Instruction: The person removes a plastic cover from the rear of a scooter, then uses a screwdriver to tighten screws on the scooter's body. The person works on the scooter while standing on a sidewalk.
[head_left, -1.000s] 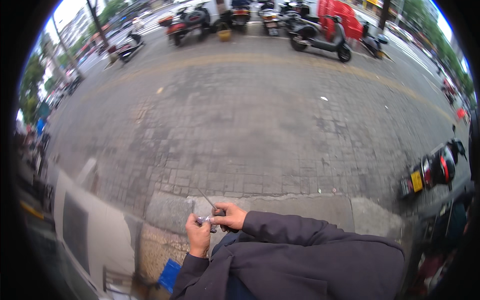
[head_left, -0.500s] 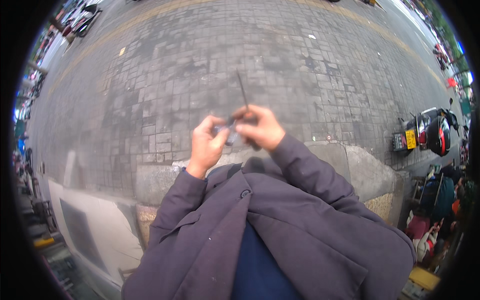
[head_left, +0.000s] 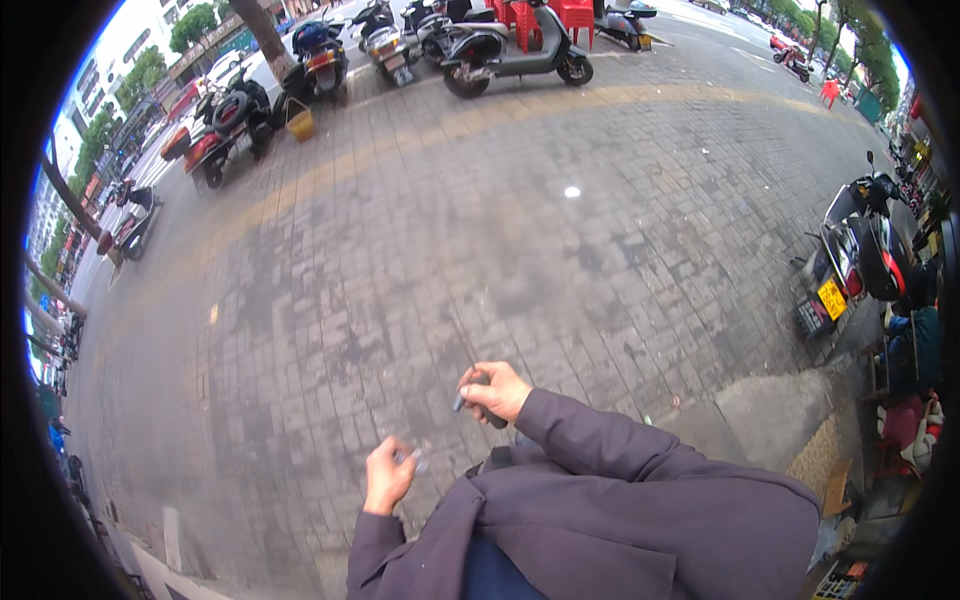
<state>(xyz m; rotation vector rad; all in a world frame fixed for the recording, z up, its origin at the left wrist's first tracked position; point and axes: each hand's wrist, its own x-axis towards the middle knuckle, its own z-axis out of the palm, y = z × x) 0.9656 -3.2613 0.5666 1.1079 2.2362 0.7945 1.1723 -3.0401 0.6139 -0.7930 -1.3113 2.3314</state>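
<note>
My right hand (head_left: 500, 393) is closed around a dark-handled tool (head_left: 492, 416), whose lower end sticks out below the fist. A short grey cylindrical piece (head_left: 458, 403) shows at the thumb and forefinger; whether it belongs to the tool I cannot tell. Lower and to the left, my left hand (head_left: 388, 474) is closed in a pinch, its fingertips smeared by motion. A small clear, pale piece (head_left: 421, 464) shows at those fingertips, too blurred to name. The two hands are apart, both held over the paving in front of my dark jacket.
Grey brick paving (head_left: 330, 290) spreads ahead. Scooters stand along the far edge, among them a dark green one (head_left: 515, 50), near red plastic stools (head_left: 575, 15) and a yellow bucket (head_left: 300, 122). Another scooter (head_left: 865, 245) stands at the right. A white spot (head_left: 572, 192) lies on the paving.
My hands, together before, have come apart, the left lower and the right higher. The thin dark shaft that pointed up from my right hand no longer shows. The view has tilted up toward the street.
</note>
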